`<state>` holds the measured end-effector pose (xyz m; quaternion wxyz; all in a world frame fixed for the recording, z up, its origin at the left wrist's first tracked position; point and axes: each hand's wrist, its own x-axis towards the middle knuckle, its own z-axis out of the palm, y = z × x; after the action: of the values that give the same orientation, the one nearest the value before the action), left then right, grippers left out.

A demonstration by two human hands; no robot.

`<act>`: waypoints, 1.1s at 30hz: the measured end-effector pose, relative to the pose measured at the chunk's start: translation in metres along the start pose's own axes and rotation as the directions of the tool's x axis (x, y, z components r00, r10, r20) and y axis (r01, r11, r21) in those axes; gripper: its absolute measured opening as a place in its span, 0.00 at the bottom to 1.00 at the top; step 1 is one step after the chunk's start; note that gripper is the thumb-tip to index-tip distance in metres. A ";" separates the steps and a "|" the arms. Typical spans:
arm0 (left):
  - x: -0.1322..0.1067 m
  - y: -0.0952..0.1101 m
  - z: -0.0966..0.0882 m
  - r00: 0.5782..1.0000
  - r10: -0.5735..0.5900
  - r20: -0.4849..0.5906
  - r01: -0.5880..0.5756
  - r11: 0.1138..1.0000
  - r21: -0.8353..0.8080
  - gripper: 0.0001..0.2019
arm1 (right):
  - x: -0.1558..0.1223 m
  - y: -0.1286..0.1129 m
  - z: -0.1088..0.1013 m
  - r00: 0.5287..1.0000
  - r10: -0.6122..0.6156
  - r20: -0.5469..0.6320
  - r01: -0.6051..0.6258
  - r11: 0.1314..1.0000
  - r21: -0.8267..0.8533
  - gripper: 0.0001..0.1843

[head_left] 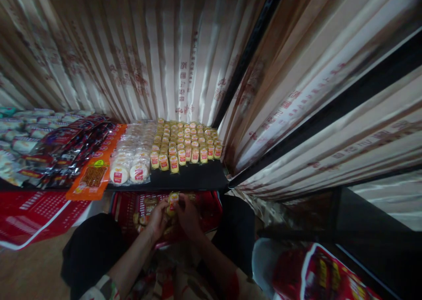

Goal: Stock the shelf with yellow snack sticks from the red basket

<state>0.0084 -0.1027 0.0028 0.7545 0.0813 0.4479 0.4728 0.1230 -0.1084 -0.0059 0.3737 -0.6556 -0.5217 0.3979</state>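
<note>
Both hands meet over a red basket (211, 210) below a black shelf (191, 177). My left hand (157, 221) and my right hand (187, 215) are closed together on a small yellow snack packet (172, 202) with a red label. More such packets lie in the basket under the hands. On the shelf above, rows of the same yellow packets (184, 144) stand upright, several deep. Beside them on the left are round white wrapped cakes (130, 161).
Dark red snack bags (70, 148) and an orange packet (94, 174) lie further left on the shelf, with pale wrapped goods (23, 130) at the far left. Striped curtains (165, 53) hang behind and to the right. A red bag (321, 273) sits at lower right.
</note>
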 end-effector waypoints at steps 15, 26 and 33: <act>0.013 0.009 0.051 0.987 0.148 0.063 -0.159 0.955 0.251 0.15 | 0.023 -0.018 -0.036 0.993 -0.007 -0.121 0.040 0.960 0.277 0.20; 0.056 -0.001 0.080 0.912 0.392 0.124 -0.387 0.717 0.580 0.11 | 0.058 -0.008 -0.060 0.953 -0.087 -0.290 0.141 0.975 0.172 0.21; 0.072 -0.007 0.116 0.867 0.471 0.164 -0.376 0.400 0.836 0.15 | 0.077 -0.010 -0.086 0.897 -0.172 -0.408 0.167 0.985 -0.048 0.20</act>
<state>0.1111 -0.0147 0.0234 0.4490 0.5245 0.6199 0.3728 0.2077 -0.0375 0.0276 0.5042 -0.6788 -0.4890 0.2145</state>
